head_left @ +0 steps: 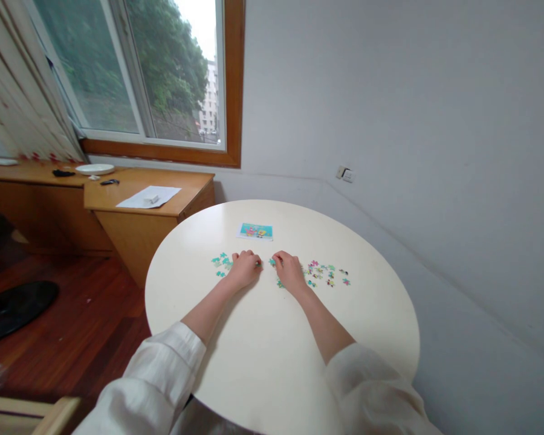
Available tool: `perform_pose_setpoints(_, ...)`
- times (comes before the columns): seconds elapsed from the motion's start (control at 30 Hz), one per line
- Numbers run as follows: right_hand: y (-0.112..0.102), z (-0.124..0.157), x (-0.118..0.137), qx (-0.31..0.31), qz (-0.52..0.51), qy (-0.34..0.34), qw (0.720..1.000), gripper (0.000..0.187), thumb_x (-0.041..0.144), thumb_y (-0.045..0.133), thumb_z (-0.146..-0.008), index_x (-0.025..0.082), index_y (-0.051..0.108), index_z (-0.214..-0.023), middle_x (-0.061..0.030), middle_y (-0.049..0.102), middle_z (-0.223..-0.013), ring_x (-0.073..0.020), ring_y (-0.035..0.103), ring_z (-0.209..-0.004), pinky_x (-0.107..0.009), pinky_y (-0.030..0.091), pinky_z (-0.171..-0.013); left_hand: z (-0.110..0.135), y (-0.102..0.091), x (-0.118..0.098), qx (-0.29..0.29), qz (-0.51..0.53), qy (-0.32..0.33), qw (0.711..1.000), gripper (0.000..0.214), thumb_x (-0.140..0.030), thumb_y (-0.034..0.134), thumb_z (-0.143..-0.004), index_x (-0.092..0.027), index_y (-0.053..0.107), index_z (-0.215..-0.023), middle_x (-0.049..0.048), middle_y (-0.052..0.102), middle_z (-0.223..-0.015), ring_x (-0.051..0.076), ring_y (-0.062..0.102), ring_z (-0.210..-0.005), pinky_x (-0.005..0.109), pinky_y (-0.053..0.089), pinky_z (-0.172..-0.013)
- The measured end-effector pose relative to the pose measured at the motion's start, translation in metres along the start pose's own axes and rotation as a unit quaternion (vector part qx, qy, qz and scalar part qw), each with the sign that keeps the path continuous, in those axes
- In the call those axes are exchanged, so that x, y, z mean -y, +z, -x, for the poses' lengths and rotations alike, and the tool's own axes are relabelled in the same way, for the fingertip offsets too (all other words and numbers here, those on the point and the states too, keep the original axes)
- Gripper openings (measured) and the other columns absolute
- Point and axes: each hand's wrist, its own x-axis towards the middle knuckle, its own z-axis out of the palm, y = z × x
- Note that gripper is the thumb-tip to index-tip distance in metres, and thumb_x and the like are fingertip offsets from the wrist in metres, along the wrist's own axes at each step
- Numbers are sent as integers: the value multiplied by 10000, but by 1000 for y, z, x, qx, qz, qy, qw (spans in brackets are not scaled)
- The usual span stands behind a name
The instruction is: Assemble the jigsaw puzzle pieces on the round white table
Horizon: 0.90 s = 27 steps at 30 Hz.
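Observation:
My left hand is over the middle of the round table, fingers curled, with a small dark-green jigsaw piece at its fingertips. Just to the right, my right hand pinches a teal jigsaw piece between thumb and finger. A gap separates the two hands. Loose teal pieces lie left of my left hand. Beyond my right hand spreads a group of mixed pink, yellow and green pieces, some partly hidden by that hand. Farther back lies a picture card with cartoon figures on teal.
The white round table stands close to the wall, which has a socket. At the back left, a wooden cabinet carries paper and a white plate. A black round base rests on the floor.

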Motion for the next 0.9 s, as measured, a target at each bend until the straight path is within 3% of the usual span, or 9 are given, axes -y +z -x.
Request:
perform_pose_setpoints(0.17, 1, 0, -4, 9, -119, 49, 992, 178, 248, 392, -826, 204, 561, -794, 14, 611, -643, -111, 558, -580, -209, 396, -562, 0, 0, 1, 7, 20, 4, 1000, 206, -225, 475, -766, -198, 655, -862, 97, 608, -951, 246, 520, -941, 367, 293, -793)
perform_pose_setpoints(0.43, -1, -1, -5, -4, -182, 52, 982, 124, 197, 421, -774, 193, 545, -775, 10, 592, -672, -102, 555, -573, -207, 428, -561, 2, -1, 4, -1, 41, 23, 999, 220, -261, 519, -749, -211, 650, -919, 98, 626, -961, 247, 535, -929, 386, 309, -813)
perform_pose_setpoints(0.63, -2, 0, -3, 10, -234, 38, 972, 133, 174, 403, -758, 191, 529, -795, 27, 561, -628, -92, 539, -552, -212, 435, -563, 2, -7, 0, -31, 136, 21, 990, 240, -248, 463, -784, -181, 657, -908, 67, 668, -911, 194, 574, -829, 331, 357, -809)
perform_pose_setpoints(0.9, 7, 2, 2, 48, -375, 28, 925, 87, 235, 481, -717, 205, 496, -798, 50, 529, -583, -102, 543, -530, -205, 410, -473, -4, -4, 2, -10, 224, 36, 974, 261, -290, 465, -762, -136, 675, -781, 45, 672, -718, 134, 544, -642, 233, 396, -628)
